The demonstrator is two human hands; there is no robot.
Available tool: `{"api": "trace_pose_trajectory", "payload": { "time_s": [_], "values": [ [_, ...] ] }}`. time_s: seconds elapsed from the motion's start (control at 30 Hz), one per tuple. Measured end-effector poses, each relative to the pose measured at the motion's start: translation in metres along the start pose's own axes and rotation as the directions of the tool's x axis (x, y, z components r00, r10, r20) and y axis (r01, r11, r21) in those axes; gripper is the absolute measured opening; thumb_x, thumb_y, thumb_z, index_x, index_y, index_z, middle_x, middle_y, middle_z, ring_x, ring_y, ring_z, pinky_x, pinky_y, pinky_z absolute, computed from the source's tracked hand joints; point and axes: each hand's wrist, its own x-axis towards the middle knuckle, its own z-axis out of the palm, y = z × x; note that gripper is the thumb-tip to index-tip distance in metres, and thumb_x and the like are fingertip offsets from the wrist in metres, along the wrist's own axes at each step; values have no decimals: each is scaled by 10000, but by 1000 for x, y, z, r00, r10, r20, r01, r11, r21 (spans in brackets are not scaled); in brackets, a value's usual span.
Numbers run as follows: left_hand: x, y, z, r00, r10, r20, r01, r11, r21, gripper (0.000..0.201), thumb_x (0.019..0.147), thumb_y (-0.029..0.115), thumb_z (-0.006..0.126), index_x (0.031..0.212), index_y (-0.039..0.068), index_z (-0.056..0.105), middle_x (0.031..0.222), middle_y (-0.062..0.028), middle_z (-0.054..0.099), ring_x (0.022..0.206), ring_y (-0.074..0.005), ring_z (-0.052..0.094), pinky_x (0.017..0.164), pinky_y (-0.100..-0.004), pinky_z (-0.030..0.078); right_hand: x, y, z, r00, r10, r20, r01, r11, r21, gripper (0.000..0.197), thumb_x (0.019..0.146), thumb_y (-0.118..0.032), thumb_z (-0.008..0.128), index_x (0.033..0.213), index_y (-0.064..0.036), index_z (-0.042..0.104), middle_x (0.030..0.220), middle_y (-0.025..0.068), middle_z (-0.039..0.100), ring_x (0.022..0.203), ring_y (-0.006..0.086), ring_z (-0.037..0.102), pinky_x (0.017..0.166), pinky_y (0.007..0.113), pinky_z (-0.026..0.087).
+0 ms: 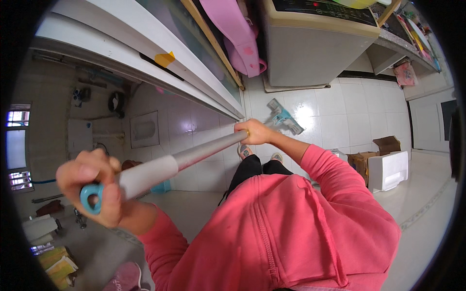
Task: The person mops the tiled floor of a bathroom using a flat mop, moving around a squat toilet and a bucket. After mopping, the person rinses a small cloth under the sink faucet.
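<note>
- Floor (340, 111), laid with glossy pale tiles, is bounded at its far edge by a washing machine and at its right by white doors; a broad stretch of tile is seen between them.
- The white-framed door (145, 39) is set slantwise along the floor's left side, its near end brought to a corner just beside the right hand.
- The washing machine (310, 53) is stood at the far edge, its lower front edge turned toward the tool's head.
- The long-handled tool (208, 150) is held aslant in front of the body, its pole raised at the left and its lower end brought down to the tiles.
- A pink plastic item (240, 41) is stood upright between door and machine.
- A white box (388, 170) is placed beside an open cardboard box (364, 162) toward the floor's right edge, well apart from the tool.
- The flat blue-and-grey head (284, 118) is rested on tile, near the machine's lower front edge.
- Slippered feet (245, 151) are planted near the head.
- The pole's top is grasped by the left hand (92, 184), fingers curled round it.
- The pole is gripped farther down by the right hand (256, 132).
- A blue ring (91, 199) is fitted at the pole's top.
</note>
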Motion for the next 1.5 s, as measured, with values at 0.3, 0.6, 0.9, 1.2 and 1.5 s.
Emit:
{"api": "trace_pose_trajectory", "payload": {
  "time_s": [0.3, 0.6, 0.9, 1.2, 1.5],
  "values": [
    [31, -4, -28, 964, 19, 266, 34, 980, -195, 379, 555, 288, 799, 746, 156, 500, 745, -18, 399, 578, -60, 285, 481, -177, 245, 28, -28, -38, 975, -40, 221, 28, 998, 56, 213, 629, -160, 602, 780, -21, 546, 655, 121, 575, 627, 252, 547, 590, 367, 435],
    [40, -9, 60, 980, 176, 92, -190, 964, 185, 256, 598, -59, 664, 737, 68, 490, 763, -76, 523, 641, -98, 456, 597, -198, 358, 36, 11, -44, 954, -42, -297, 61, 997, 55, 200, 659, -133, 598, 815, -34, 523, 761, 134, 554, 713, 284, 547, 621, 359, 427],
    [67, 13, 90, 911, 358, 207, -402, 882, 244, 138, 713, 18, 564, 694, 66, 436, 729, -59, 469, 620, -78, 378, 548, -180, 355, 4, -2, -33, 895, 181, -409, -145, 982, 118, 190, 657, -163, 630, 730, -37, 509, 652, 136, 523, 600, 257, 493, 579, 341, 418],
    [125, -11, 88, 956, 254, 149, -226, 957, -183, 188, 762, 49, 602, 686, 66, 431, 805, -71, 517, 651, -93, 397, 601, -224, 319, 15, -29, -50, 875, 200, -442, -105, 967, 230, 196, 660, -159, 616, 770, -12, 549, 632, 120, 532, 600, 181, 493, 594, 339, 422],
    [183, -77, 131, 456, 706, 543, 125, 553, -824, 340, 813, 239, 622, 1057, 30, 508, 901, -183, 586, 877, -215, 597, 747, -344, 511, 36, -13, -69, 808, 278, -520, -177, 956, 236, 160, 631, -108, 631, 657, -57, 481, 606, -10, 445, 598, 96, 412, 564, 262, 355]
  ]
}}
